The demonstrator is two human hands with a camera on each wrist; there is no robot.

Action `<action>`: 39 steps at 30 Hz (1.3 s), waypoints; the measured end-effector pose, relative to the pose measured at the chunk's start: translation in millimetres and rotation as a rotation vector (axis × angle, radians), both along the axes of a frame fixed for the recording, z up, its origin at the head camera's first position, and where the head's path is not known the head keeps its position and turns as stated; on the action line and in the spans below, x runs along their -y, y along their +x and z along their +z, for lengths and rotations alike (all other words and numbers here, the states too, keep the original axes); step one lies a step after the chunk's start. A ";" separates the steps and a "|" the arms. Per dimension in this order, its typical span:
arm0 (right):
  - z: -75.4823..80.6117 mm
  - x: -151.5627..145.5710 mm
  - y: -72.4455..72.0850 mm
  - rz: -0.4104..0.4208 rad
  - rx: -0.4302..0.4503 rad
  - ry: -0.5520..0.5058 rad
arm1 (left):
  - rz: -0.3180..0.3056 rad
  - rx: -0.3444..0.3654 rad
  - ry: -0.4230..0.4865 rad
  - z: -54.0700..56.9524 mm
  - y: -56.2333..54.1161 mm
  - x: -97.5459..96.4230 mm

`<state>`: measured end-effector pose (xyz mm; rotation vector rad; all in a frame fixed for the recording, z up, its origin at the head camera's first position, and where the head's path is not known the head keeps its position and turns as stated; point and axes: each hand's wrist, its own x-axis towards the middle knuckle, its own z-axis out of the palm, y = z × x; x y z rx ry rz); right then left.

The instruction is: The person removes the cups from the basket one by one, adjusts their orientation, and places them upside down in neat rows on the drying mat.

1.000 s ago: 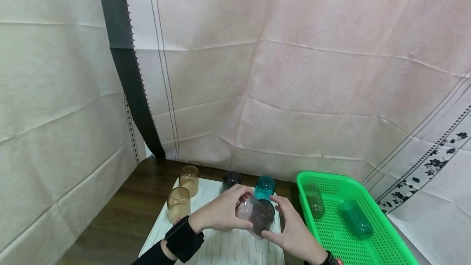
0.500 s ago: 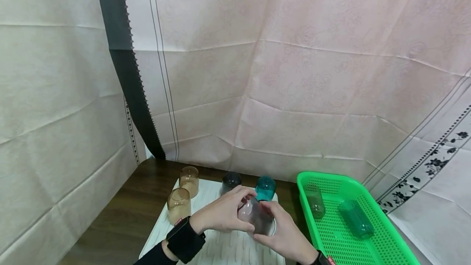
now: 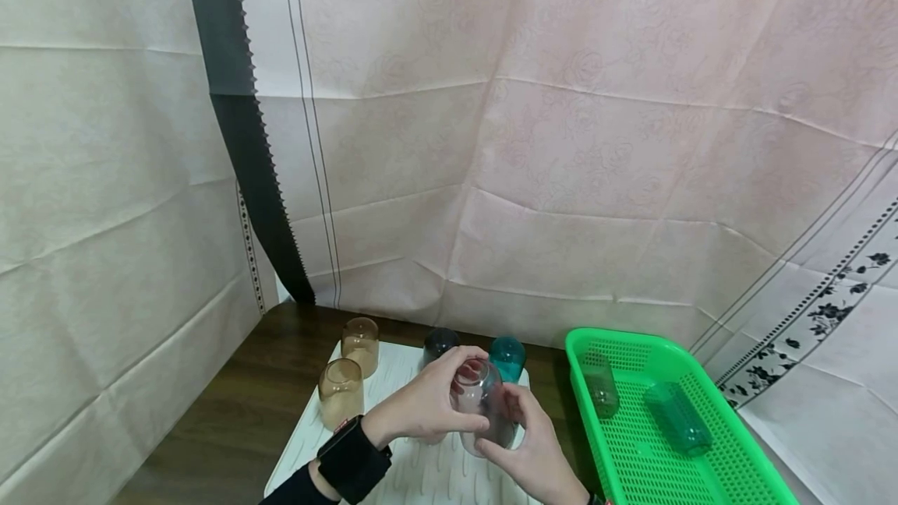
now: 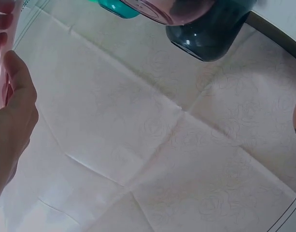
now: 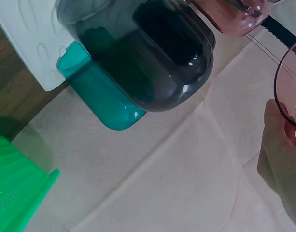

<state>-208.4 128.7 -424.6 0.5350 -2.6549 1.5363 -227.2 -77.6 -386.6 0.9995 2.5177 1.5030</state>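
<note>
Both hands hold a clear pinkish glass [image 3: 477,388] above a white ribbed draining tray [image 3: 435,482]. My left hand [image 3: 424,400] grips it from the left, thumb in front. My right hand [image 3: 533,450] has fingers and thumb curled round its right side. The same pink glass [image 4: 0,72] is cut off at the edge of the left wrist view. Below stands a dark grey glass [image 5: 152,58], base up, beside a teal glass [image 3: 507,357]. Another pink glass [image 4: 172,9] stands on the tray, mostly hidden under my left hand in the head view.
Two amber glasses [image 3: 341,392] stand base up on the tray's left side. A dark glass [image 3: 440,343] stands at the back. On the right, a green plastic basket [image 3: 634,482] contains a grey glass [image 3: 599,388] and a green-teal glass [image 3: 677,419] lying down. A fabric-covered wall [image 3: 561,256] rises behind.
My right hand has moved left and closed in round the pink glass. The glass has turned from tilting rightward to more upright. The other glasses have stayed put.
</note>
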 end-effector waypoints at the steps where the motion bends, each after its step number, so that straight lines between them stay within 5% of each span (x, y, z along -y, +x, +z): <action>1: -0.1 0.5 -0.1 0.002 0.008 0.001 | -0.002 -0.001 -0.002 -0.1 -0.1 0.2; 9: -2.3 -1.3 -1.5 0.056 -0.003 0.021 | 0.007 -0.005 -0.019 -3.2 -0.8 3.9; 16: 3.4 -17.6 -5.9 0.102 -0.006 0.098 | 0.101 -0.054 -0.094 -8.8 7.6 29.1; 22: 6.2 -36.9 -9.8 0.024 -0.046 0.172 | 0.159 -0.109 -0.296 -9.1 24.4 60.9; 28: 18.9 -56.1 -12.4 -0.080 0.005 0.157 | 0.202 -0.223 -0.479 -23.1 42.6 92.9; 39: 40.8 -97.3 -16.8 -0.117 -0.072 0.140 | 0.159 -0.178 -0.465 -42.8 51.3 129.5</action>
